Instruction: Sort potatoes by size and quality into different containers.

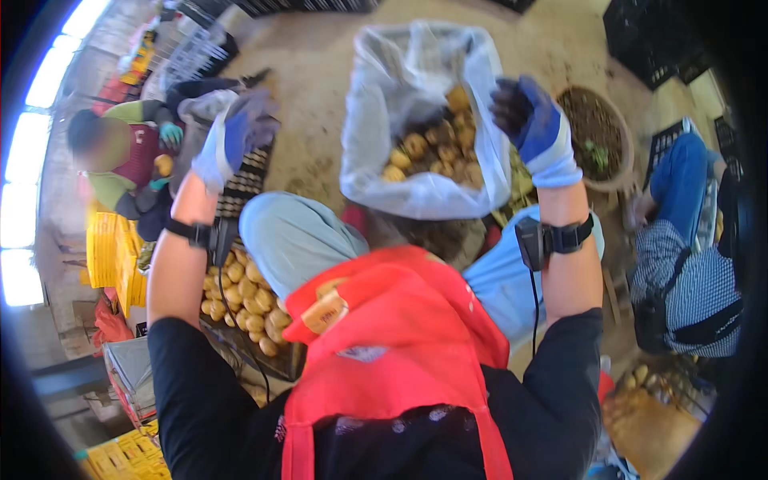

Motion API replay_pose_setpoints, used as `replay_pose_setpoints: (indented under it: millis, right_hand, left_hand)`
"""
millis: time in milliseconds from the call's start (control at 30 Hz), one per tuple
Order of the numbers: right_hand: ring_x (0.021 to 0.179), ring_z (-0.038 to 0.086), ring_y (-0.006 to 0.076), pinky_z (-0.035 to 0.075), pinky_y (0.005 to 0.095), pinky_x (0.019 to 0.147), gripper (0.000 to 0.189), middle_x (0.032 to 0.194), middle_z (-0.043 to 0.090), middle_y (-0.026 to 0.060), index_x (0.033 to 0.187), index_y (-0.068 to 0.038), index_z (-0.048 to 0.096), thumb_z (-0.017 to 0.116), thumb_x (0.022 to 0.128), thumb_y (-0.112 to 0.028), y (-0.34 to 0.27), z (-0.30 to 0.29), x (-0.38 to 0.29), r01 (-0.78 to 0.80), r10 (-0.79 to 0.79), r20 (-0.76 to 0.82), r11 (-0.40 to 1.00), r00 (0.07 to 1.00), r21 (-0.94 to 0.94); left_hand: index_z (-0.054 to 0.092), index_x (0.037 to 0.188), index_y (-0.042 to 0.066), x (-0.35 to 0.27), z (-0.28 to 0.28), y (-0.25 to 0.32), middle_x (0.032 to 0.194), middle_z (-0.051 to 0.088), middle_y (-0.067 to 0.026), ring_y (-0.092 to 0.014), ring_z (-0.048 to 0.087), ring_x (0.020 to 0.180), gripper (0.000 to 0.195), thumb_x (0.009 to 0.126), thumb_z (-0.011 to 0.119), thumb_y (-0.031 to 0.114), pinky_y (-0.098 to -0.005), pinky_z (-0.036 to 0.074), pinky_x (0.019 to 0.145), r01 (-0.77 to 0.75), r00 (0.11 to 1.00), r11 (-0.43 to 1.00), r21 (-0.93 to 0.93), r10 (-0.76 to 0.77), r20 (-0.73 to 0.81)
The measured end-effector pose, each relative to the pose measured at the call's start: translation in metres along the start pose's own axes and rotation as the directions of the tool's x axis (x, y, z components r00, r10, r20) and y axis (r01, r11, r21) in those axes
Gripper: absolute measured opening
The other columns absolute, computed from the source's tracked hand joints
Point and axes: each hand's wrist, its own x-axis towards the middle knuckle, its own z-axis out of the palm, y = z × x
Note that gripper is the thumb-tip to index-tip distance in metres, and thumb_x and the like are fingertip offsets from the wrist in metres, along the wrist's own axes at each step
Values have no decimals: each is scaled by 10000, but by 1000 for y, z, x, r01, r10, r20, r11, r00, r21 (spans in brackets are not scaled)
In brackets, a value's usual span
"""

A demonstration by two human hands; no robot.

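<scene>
A crate or bin lined with a white plastic bag (420,201) stands on the floor before me, with dirt-specked potatoes (441,144) in its lower part. My left hand (249,123), in a blue and white glove, is raised left of the bin above a black crate; it is blurred, and I see nothing held in it. On the bin's right side, my right hand (528,114) is beside the upper right edge of the liner, its gloved fingers curled. Whether those fingers hold anything I cannot tell. Cleaner potatoes (252,300) fill a container beside my left knee.
A round tub of soil and bits (597,135) stands right of the bin. One co-worker (129,144) in teal gloves sits at the left, holding a potato; another person (690,282) sits at the right. Black crates (651,42) stand at the upper right, yellow crates (114,255) at the left.
</scene>
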Motion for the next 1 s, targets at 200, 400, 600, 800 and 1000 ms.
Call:
replay_pose_setpoints:
  millis: [200, 400, 600, 800, 1000]
  right_hand:
    - [834, 671, 177, 534, 292, 782, 447, 984, 698, 121, 1191, 39, 604, 497, 1009, -355, -29, 19, -36, 128, -143, -98, 980, 985, -151]
    - [866, 640, 144, 512, 276, 807, 381, 972, 683, 108, 1223, 57, 589, 444, 1045, -247, -32, 65, -57, 154, -153, 123, 988, 980, 1]
    - [896, 636, 116, 538, 242, 754, 285, 1019, 663, 102, 1269, 41, 552, 508, 1011, -75, -45, 47, -65, 3, 1, 29, 992, 1000, -130]
    - [904, 625, 128, 503, 253, 834, 306, 1035, 673, 106, 1256, 44, 556, 463, 1043, -154, -37, 42, -53, 22, -22, 1, 989, 1000, -144]
    - [871, 618, 109, 503, 255, 792, 295, 981, 676, 92, 1213, 31, 584, 527, 1024, -188, -5, 34, -33, 201, -193, 57, 941, 980, -271]
  left_hand:
    - [438, 1407, 49, 112, 151, -63, 1253, 595, -107, -196, 636, 961, 469, 991, 508, 253, -293, 527, 838, 161, 913, 945, 285, -252, 320]
    - [369, 1463, -1, 271, 117, -295, 1358, 562, -167, -256, 536, 1229, 619, 940, 606, 233, -383, 420, 1050, -296, 857, 842, 451, 26, 515]
    - [128, 1572, 207, 267, 295, -302, 1596, 142, -259, -445, 256, 1439, 796, 893, 541, 170, -463, 368, 1126, 126, 877, 536, 835, -453, 159]
    - [353, 1435, 63, 238, 297, -278, 1410, 435, -283, -403, 491, 1270, 682, 860, 672, 246, -436, 424, 1051, -21, 920, 569, 822, -311, 238]
    - [489, 1317, 46, 193, 257, -167, 1197, 594, -130, -195, 602, 1040, 507, 906, 680, 273, -317, 497, 883, 3, 819, 890, 457, -264, 509]
